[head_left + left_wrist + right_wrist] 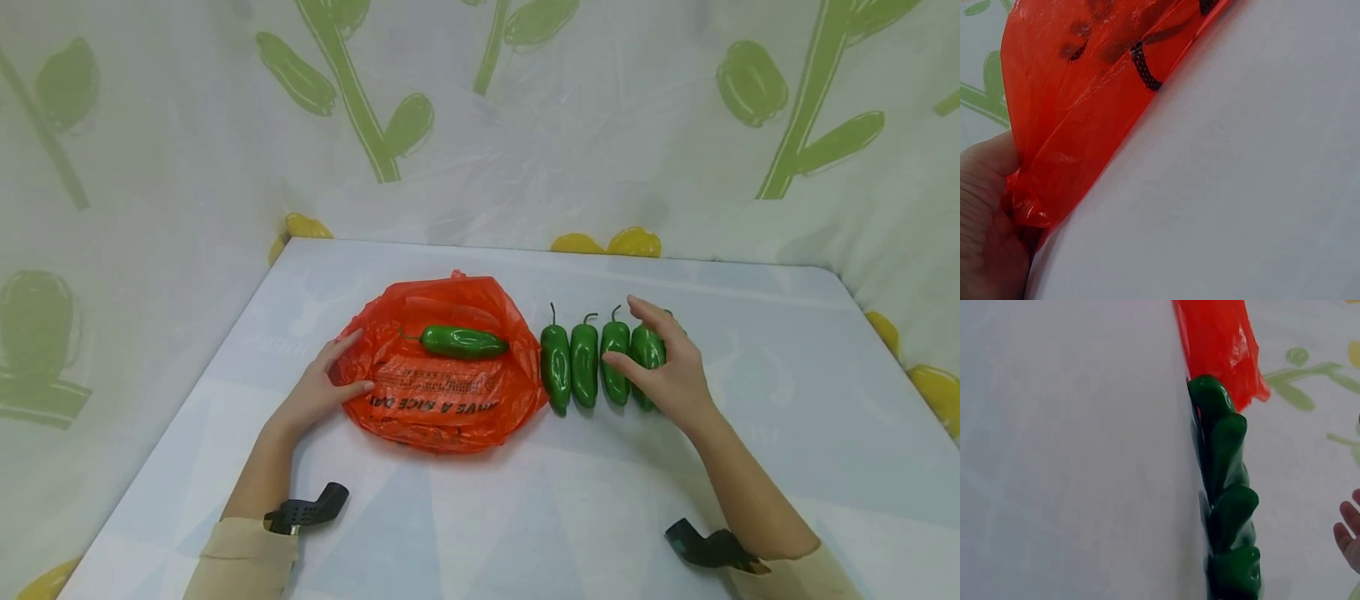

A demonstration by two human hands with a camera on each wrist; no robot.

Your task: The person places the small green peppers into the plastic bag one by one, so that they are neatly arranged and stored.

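A red plastic bag (420, 392) with black print lies on the table, and one green chili pepper (465, 342) rests on it, stem to the left. My left hand (318, 387) touches the bag's left edge with thumb and fingers spread apart. Right of the bag, several more green peppers (584, 367) lie side by side, stems away from me. Over the right end of that row is my right hand (675, 375), its thumb and fingers spread and holding nothing. It partly hides the rightmost peppers. In the right wrist view the row (1229, 509) shows end-on.
The white table (510, 517) bears a faint pale pattern. Behind it and to the left hangs pale cloth (585, 150) printed with green leaves and yellow shapes. A black wrist camera (311, 508) sits on the left forearm, another camera (705, 546) on the right.
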